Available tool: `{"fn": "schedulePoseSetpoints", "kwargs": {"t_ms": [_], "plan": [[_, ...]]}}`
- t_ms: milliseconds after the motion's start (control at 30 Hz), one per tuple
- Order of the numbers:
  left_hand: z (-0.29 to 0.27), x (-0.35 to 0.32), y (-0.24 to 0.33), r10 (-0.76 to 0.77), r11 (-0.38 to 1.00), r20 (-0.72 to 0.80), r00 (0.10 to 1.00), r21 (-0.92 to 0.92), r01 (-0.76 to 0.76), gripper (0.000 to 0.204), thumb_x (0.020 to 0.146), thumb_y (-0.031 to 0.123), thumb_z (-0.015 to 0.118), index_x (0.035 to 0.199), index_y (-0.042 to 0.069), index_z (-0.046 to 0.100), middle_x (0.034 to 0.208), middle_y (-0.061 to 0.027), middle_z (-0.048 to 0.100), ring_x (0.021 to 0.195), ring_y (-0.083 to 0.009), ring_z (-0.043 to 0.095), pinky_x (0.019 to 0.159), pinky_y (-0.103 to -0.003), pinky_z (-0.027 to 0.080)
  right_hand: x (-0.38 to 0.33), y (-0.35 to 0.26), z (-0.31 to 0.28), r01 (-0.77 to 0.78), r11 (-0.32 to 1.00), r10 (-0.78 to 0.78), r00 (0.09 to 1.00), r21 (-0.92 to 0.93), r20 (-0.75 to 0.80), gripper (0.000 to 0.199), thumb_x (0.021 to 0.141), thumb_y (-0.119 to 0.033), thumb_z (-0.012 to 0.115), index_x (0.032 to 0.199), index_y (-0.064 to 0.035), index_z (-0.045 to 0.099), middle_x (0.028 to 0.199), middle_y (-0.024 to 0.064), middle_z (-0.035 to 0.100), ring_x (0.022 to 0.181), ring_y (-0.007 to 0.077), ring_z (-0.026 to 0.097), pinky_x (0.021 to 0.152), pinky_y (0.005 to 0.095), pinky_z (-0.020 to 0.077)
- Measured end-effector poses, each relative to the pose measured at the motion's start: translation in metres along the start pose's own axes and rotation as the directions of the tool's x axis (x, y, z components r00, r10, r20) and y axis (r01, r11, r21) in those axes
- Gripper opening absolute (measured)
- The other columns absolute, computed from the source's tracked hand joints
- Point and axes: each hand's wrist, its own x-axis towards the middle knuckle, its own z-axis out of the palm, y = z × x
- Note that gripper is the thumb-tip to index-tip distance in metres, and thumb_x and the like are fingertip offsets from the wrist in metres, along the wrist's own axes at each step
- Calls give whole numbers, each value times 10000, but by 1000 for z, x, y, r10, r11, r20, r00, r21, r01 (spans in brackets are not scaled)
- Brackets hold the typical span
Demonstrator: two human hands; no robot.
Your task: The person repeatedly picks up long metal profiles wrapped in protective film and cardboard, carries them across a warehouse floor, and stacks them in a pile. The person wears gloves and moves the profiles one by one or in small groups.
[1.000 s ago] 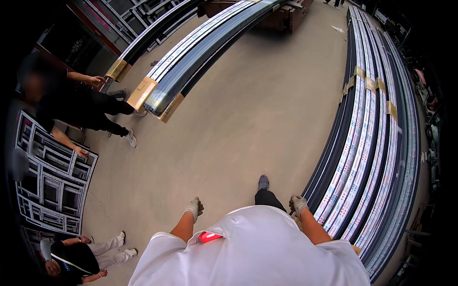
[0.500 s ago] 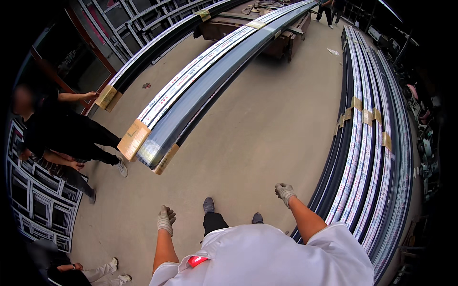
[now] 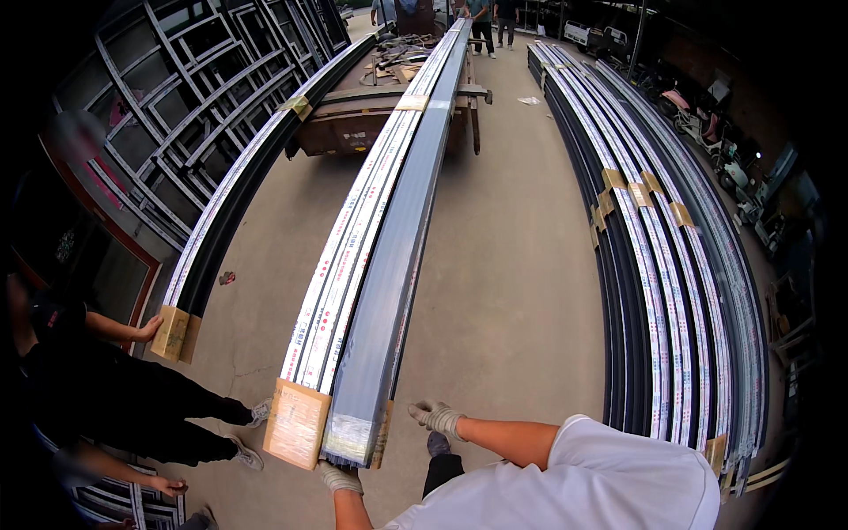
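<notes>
A long bundle of white-wrapped profiles (image 3: 346,238) slopes from a flatbed trailer toward me. Brown tape wraps its near end. Against its right side lies a grey profile bundle (image 3: 389,238), its end bound in clear film. My left hand (image 3: 341,478), in a pale knitted glove, is at the underside of the grey bundle's near end; its fingers are hidden there. To the right of that end is my gloved right hand (image 3: 436,419), fingers apart and pointing toward the bundle, with nothing in it and a small gap between.
The trailer (image 3: 353,137) bears scrap and another dark bundle (image 3: 231,177), whose near end a person (image 3: 115,380) touches at left. Another person's hand (image 3: 168,485) shows lower left. Long profile stacks (image 3: 645,291) line the right floor. Frames (image 3: 221,79) lean far left; people (image 3: 481,26) stand beyond.
My view has turned and come closer to the bundle ends. My left hand has reached the grey bundle's end, and my right hand has moved left beside it.
</notes>
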Motion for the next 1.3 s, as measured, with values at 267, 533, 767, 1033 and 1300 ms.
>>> {"fn": "schedulePoseSetpoints", "kwargs": {"t_ms": [267,533,767,1033,1300], "plan": [[21,-12,10,-5,997,-56,998,76,9,743,980,643,299,1503,120,375,1544,-86,387,1419,-287,354,1168,-472,280,4,-91,72,-6,997,20,984,79,-178,825,757,-644,749,1115,73,557,1031,194,650,933,251,635,816,353,520],[39,-20,14,-34,996,-191,981,78,49,705,982,597,326,1484,109,405,1525,-93,417,1396,-295,389,1144,-483,319,0,-104,88,-85,986,126,946,145,-300,826,758,-590,768,1183,85,552,1080,213,652,988,287,636,887,377,501],[-5,15,8,197,957,-375,906,273,-95,628,991,511,400,1465,101,424,1474,-106,463,1279,-281,517,1042,-454,438,-15,-131,81,-88,965,144,965,247,-219,808,746,-582,785,1161,85,596,1128,217,663,1060,287,638,929,390,485],[55,-38,9,183,930,-335,924,364,-53,665,1007,506,378,1519,85,327,1504,-125,415,1325,-286,449,1115,-425,343,5,-100,71,-81,921,173,961,381,-214,849,726,-584,809,1195,82,568,1131,199,663,1058,284,634,939,373,481],[80,-35,8,319,897,-360,877,412,-158,719,995,508,361,1510,8,315,1526,-118,392,1360,-267,411,1144,-387,280,27,-72,70,-68,928,171,952,367,-254,727,835,-686,623,1117,-16,592,1076,156,625,1030,265,585,923,409,454]]}}
